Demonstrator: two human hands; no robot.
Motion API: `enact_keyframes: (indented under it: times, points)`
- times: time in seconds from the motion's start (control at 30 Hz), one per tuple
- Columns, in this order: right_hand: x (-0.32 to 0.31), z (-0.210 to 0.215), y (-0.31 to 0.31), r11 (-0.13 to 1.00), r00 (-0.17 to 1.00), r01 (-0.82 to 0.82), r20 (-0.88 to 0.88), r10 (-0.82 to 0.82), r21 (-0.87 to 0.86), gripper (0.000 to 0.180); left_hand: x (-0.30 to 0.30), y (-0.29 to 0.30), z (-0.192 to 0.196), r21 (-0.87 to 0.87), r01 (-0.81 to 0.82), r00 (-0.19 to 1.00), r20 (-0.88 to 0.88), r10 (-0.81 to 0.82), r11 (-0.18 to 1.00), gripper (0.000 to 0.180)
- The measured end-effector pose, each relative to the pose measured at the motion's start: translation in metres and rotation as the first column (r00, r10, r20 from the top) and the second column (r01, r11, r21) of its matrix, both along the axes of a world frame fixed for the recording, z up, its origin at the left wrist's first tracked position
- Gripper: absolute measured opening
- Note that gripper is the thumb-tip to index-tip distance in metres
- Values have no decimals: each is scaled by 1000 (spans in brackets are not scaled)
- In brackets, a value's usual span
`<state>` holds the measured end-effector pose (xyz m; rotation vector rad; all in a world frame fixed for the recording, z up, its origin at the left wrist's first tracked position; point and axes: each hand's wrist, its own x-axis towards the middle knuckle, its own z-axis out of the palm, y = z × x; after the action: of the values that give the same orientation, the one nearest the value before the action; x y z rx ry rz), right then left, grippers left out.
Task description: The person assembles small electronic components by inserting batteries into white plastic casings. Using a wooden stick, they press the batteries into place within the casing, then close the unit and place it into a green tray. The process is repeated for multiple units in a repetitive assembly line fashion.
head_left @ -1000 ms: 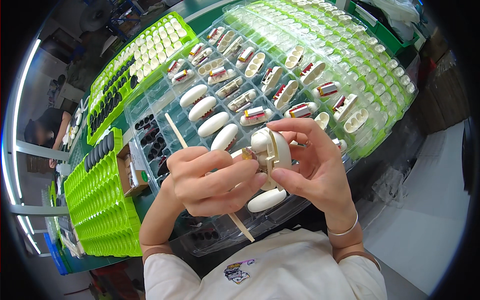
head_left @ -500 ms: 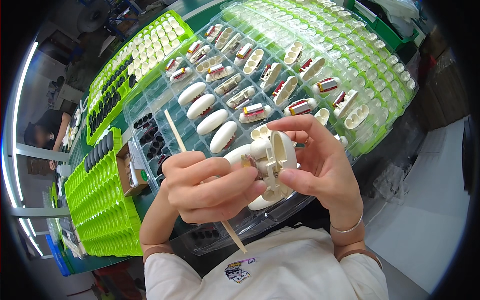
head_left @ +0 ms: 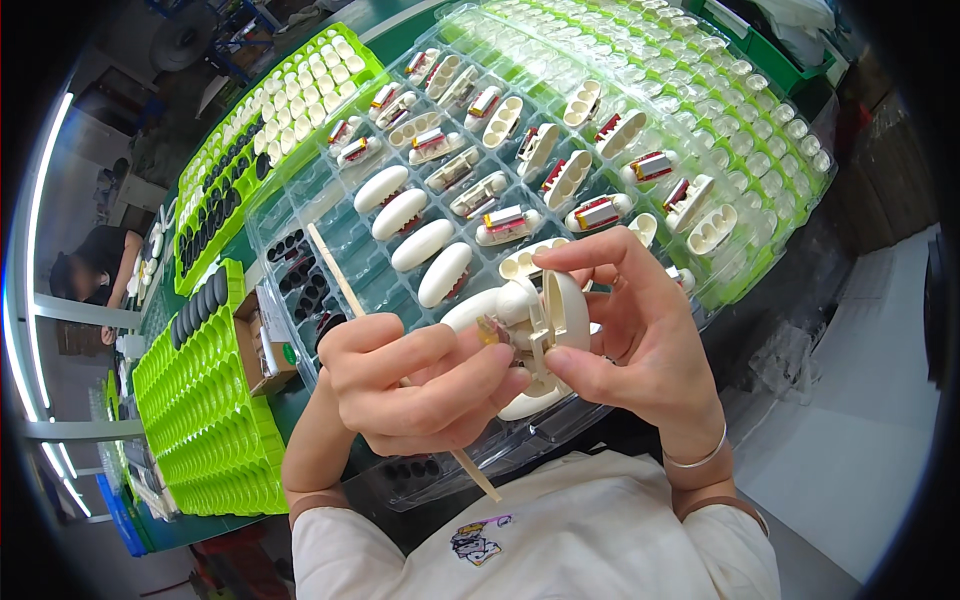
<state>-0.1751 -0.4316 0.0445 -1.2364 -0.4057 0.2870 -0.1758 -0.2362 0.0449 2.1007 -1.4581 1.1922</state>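
My left hand (head_left: 425,385) is closed round a thin wooden stick (head_left: 338,268), which slants across the palm and comes out below. Its thumb and forefinger also pinch at a small part with a yellow patch (head_left: 488,328), mostly hidden by the fingers. My right hand (head_left: 640,340) grips a white oval shell (head_left: 570,312) between thumb and fingers, hollow side turned left. A cream inner frame (head_left: 540,340) with rounded ends lies between the two hands, against the shell; whether it is fastened there I cannot tell.
A clear compartment tray (head_left: 400,275) under my hands holds several white shells (head_left: 420,245) and battery-fitted frames (head_left: 508,224). Green trays (head_left: 205,420) stand at left, one bearing black oval pieces (head_left: 200,305). Clear domes (head_left: 740,150) fill a tray at right. Another person (head_left: 95,265) is at far left.
The shell in my right hand has turned slightly and moved a little left. The stick's upper end has swung left. Both hands keep their hold.
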Motion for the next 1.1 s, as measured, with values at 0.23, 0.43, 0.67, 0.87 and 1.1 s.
enact_keyframes:
  times: [0.23,0.43,0.67,0.87,1.1]
  points:
    - [-1,-1,2,999,998,45,53,-45,-2,42,0,-1,2,10,-21,1000,-17,21,1000,31]
    - [-3,1,2,999,999,40,28,-41,24,41,0,0,5,26,-21,1000,-8,21,999,32]
    - [-4,1,1,998,999,24,27,-26,57,43,0,-2,6,16,-12,1000,-15,12,1000,31]
    - [-4,1,0,997,996,-42,-79,47,63,47,0,1,4,19,-8,1000,-29,8,1000,29]
    - [1,-14,4,958,970,-99,-188,153,269,50,2,6,2,88,14,1000,-27,-12,996,26]
